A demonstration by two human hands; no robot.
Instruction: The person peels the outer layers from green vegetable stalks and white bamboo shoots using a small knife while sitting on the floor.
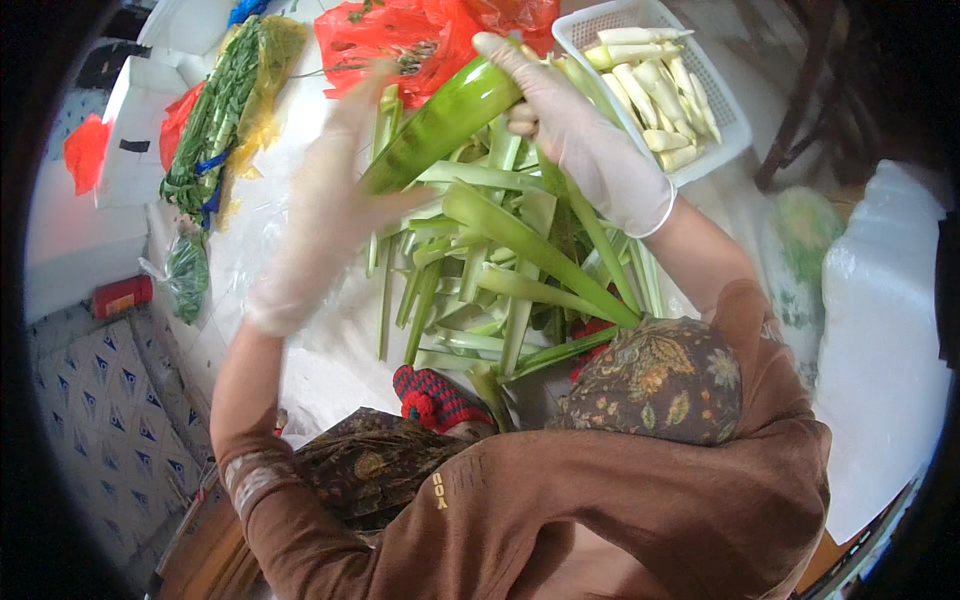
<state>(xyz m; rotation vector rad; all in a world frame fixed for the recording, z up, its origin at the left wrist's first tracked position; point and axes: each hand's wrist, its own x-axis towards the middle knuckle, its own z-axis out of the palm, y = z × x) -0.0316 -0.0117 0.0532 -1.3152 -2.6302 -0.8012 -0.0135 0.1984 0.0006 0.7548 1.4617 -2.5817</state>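
Observation:
My right hand (570, 127), in a thin whitish glove, grips a broad glossy green stalk sheath (450, 112) that slants down to the left. Motion blurs my left hand (337, 187), also gloved; it is spread apart at the left of the sheath's lower end, and I cannot tell if it touches it. Below both hands lies a loose heap of peeled pale-green leaf sheaths (517, 285). Pale, peeled water bamboo shoots (660, 90) lie in a white perforated plastic basket (731, 154), just beyond my right hand.
Red plastic bags (360, 37) lie at the far side. Bundled leafy greens (217, 112) and a bagged green vegetable (187, 270) are on the left, near white foam boxes (142, 135). A large whitish plastic-like object (877, 337) stands at the right. A knitted slipper (435, 397) shows below the heap.

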